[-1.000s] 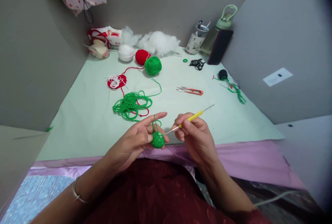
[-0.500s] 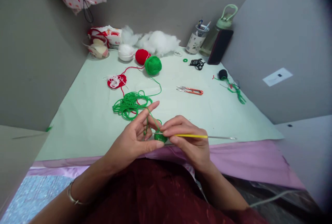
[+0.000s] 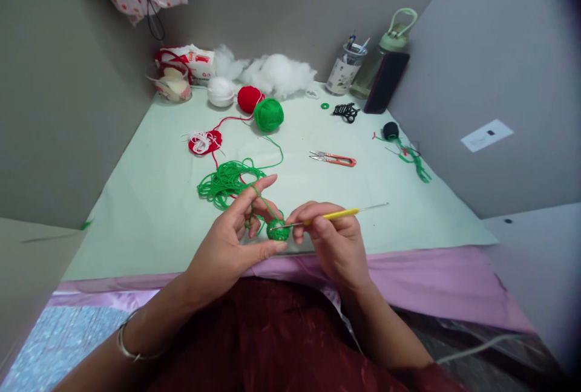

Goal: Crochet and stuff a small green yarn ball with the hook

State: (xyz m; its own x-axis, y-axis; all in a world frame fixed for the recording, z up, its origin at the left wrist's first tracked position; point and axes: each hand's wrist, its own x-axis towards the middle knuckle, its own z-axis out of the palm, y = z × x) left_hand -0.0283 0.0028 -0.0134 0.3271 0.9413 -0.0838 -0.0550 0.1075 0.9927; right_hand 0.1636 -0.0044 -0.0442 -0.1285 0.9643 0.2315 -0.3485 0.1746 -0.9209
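Observation:
My left hand pinches a small round green crochet piece near the table's front edge, its index finger raised with green yarn running over it. Between the fingers of my right hand is a crochet hook with a yellow grip and metal ends. The hook's left end lies against the face of the green piece; whether it passes through a stitch I cannot make out. A loose heap of green yarn lies just beyond my left hand, and a strand links it to the green yarn ball.
Behind are a red yarn ball, a white ball and fluffy stuffing. Orange thread snips lie right of centre. A bottle, a phone and a pen cup stand at the back right. Grey panels enclose the table.
My right hand has turned, so the hook now slants with its right end higher. More of the green crochet piece shows. My left hand has hardly moved.

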